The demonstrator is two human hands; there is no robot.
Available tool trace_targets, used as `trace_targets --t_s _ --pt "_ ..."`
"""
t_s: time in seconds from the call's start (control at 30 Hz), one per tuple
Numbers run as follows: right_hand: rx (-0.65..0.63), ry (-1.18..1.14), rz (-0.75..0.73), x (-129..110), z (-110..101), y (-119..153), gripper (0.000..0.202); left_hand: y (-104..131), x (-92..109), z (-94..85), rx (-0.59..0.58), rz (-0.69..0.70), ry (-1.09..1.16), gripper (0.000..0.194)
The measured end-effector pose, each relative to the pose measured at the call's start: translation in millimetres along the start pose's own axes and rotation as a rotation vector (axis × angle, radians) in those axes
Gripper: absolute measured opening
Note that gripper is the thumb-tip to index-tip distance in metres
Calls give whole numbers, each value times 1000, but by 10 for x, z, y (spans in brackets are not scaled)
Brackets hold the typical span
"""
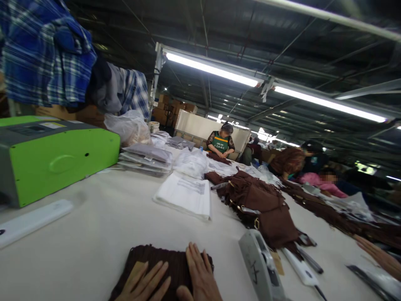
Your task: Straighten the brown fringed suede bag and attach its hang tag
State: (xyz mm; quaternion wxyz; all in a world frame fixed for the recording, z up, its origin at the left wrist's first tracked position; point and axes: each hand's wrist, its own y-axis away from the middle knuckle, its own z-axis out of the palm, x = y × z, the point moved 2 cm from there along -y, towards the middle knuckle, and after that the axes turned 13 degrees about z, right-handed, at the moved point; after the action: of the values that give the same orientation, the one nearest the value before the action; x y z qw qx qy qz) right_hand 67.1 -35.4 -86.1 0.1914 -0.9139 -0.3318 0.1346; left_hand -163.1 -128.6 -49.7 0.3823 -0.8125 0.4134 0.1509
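A folded dark brown ribbed garment lies on the white table at the bottom edge of the view. My left hand rests flat on it with fingers spread. My right hand presses flat on the garment's right part, fingers together and pointing away from me. Neither hand grips anything. A grey handheld tool lies just right of my right hand.
A green machine stands at the left. A stack of white papers, bagged packs and a heap of brown garments lie ahead. Another person's hand rests at the right edge. Several workers sit farther along the table.
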Motion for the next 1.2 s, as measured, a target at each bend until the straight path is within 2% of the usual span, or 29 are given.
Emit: trace_targets --t_s 0.1,0.17,0.27,0.33,0.43,0.5,0.6,0.67,0.77,0.87,1.03,1.1,1.2 --pt "43 1 -62 28 166 45 90 70 111 111 -47 9 26 52" --pt "63 -16 -50 90 272 71 89 122 182 202 -77 7 57 57" --pt "3 -82 -37 228 254 45 86 115 150 195 -139 -22 163 69" --pt "-45 -147 7 344 99 -27 79 34 -20 67 -182 -80 295 77" --pt "-105 -227 235 560 -172 -192 63 -120 -474 -99 -284 -235 517 87" --pt "-130 -258 387 716 -258 -313 59 -195 -836 -42 -319 -343 560 73" --pt "-122 -260 525 935 -193 -500 63 -252 -1329 347 -341 -493 470 45" --pt "-111 -203 529 1043 -78 -640 65 -299 -1557 702 -356 -520 422 42" --pt "-77 -45 449 1144 94 -880 64 -434 -1705 1173 -373 -456 399 48" --pt "-58 106 350 1211 248 -1115 59 -596 -1677 1509 -406 -359 391 48" --pt "-98 275 172 1283 471 -1334 44 -742 -1633 1863 -464 -312 345 29" --pt "-67 312 146 1285 488 -1374 45 -773 -1678 1928 -479 -284 338 23" --pt "-54 314 167 1253 436 -1415 45 -820 -1771 1931 -493 -224 352 19"
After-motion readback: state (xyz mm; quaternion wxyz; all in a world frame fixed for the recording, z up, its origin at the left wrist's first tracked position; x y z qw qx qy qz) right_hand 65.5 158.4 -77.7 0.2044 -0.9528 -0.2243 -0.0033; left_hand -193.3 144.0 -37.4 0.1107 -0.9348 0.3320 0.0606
